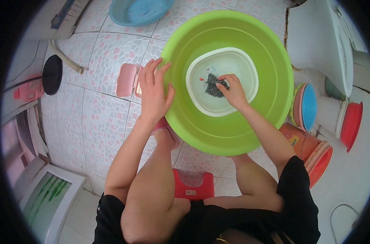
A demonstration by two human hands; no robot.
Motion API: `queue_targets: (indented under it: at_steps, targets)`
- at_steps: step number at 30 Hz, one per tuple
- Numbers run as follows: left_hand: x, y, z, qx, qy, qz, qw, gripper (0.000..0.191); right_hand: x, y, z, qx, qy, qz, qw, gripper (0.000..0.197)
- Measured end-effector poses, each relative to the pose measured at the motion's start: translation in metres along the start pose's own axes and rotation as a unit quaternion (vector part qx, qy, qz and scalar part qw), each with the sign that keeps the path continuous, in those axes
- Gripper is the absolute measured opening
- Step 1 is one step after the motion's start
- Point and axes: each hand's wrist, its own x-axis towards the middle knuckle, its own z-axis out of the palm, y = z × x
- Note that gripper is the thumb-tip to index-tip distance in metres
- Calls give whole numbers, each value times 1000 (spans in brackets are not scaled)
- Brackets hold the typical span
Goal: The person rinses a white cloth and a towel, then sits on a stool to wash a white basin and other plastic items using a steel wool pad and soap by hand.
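In the head view my right hand point(233, 91) reaches into a white plastic basin point(192, 94). Its thumb and fingers pinch the right side of a dark grey speckled bundle point(211, 87), which looks like fabric or mesh. A small red thing point(201, 79) shows beside the bundle. This basin sits inside a large lime-green tub point(224, 137). My left hand point(156, 88) has its fingers apart and holds nothing; it hovers by the tub's left rim. Just left of it lies an opened pink soap box point(126, 80), partly covered by the hand.
A blue basin point(139, 12) is on the tiled floor point(105, 109) at the top. At right are a white toilet point(319, 45), stacked basins point(308, 106) and an orange bucket point(297, 143). A red plastic stool point(194, 189) is beneath me. A hose end point(70, 62) lies at left.
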Motion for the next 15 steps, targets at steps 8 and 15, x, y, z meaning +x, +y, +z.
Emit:
queue_targets:
  at_steps: [8,15]
  targets:
    - [-2,1,2,43,-14,6,999,45,-3,14,-4,57,-31,29,997,11]
    - [-19,-83,-7,-16,75,-209,975,31,-8,25,-3,288,-88,155,941,14]
